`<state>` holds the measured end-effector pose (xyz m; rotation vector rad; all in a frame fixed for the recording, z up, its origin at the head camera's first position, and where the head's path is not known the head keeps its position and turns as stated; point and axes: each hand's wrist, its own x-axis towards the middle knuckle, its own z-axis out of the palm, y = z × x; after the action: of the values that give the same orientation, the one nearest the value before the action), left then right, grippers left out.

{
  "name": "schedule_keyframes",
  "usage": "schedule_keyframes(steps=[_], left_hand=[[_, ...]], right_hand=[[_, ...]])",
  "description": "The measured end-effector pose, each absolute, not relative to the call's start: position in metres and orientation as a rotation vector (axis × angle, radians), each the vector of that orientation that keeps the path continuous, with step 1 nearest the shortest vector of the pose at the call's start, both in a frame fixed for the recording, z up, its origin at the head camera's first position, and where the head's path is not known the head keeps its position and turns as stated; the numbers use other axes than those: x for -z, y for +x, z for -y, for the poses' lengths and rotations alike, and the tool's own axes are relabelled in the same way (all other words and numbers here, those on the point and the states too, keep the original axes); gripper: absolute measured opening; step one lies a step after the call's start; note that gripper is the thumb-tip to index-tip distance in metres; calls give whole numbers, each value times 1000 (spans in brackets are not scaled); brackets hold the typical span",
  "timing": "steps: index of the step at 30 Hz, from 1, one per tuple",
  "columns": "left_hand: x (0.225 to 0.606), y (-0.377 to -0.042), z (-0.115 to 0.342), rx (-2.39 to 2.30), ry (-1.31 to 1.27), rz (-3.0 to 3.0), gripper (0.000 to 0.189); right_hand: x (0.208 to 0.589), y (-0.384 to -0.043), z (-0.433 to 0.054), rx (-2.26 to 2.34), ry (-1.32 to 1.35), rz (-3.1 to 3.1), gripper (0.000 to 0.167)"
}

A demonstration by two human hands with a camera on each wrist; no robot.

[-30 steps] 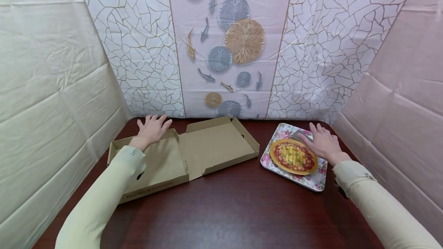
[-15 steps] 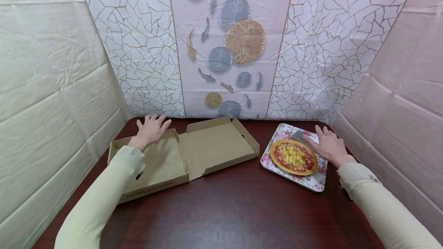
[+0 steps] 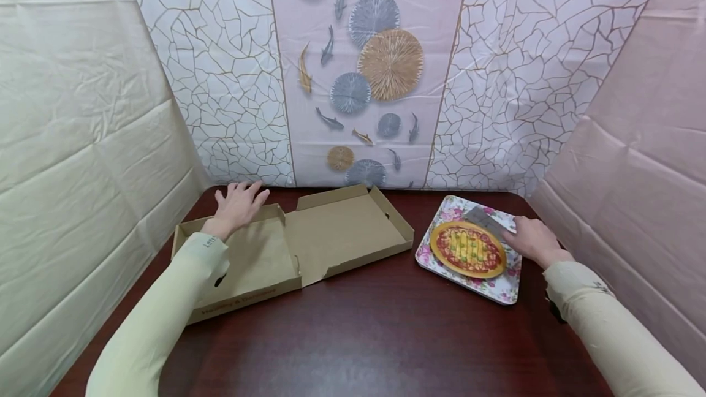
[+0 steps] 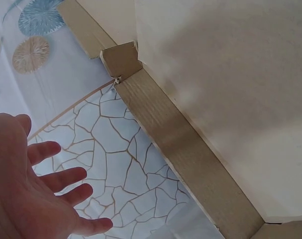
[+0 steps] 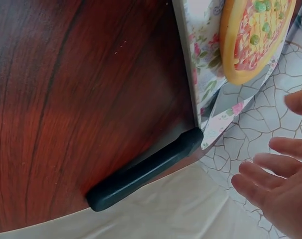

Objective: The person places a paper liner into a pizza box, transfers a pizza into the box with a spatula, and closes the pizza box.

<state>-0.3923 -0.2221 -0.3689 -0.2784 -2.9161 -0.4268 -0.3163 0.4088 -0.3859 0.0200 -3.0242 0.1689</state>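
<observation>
Above the back edge of the opened cardboard box (image 3: 309, 247), my left hand (image 3: 234, 207) hangs loose, fingers spread, holding nothing, apart from the cardboard in the left wrist view. My right hand (image 3: 532, 239) is near the server (image 3: 485, 221), fingers relaxed, gripping nothing; the right wrist view shows a gap between them and the black handle (image 5: 146, 169). Blade (image 5: 235, 94) lies on the floral tray (image 3: 508, 280) right by the pizza (image 3: 467, 249); can't tell if any of it is under the crust. Handle sticks out past the tray's rim. Pizza sits whole on the tray, well apart from the box. Progress, my read: early. Done: box laid open, lid folded out flat. Not done: server not taken up, pizza on the tray, touched by neither hand. Count: two hands, one box, one server, one tray, one pizza. Under it all, one dark wood table (image 3: 353, 336); behind, one patterned backdrop (image 3: 364, 90); plain cloth (image 3: 83, 152) on both sides.
</observation>
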Motion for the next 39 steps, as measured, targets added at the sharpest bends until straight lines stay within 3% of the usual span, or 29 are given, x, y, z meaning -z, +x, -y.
schedule_keyframes(steps=[8, 16, 23, 30, 39], left_hand=[[370, -392, 226, 427, -280, 2913, 60], [374, -392, 228, 437, -272, 2933, 60], [374, -393, 227, 423, -271, 2928, 59], [374, -394, 226, 400, -283, 2924, 57], [373, -393, 224, 392, -293, 2911, 55]], right_hand=[[389, -313, -422, -194, -21, 3078, 53], [397, -308, -431, -236, -53, 3130, 35], [406, -302, -444, -233, -45, 3091, 31], [408, -300, -449, -240, -46, 3071, 16], [410, -300, -449, -196, -47, 3095, 13]])
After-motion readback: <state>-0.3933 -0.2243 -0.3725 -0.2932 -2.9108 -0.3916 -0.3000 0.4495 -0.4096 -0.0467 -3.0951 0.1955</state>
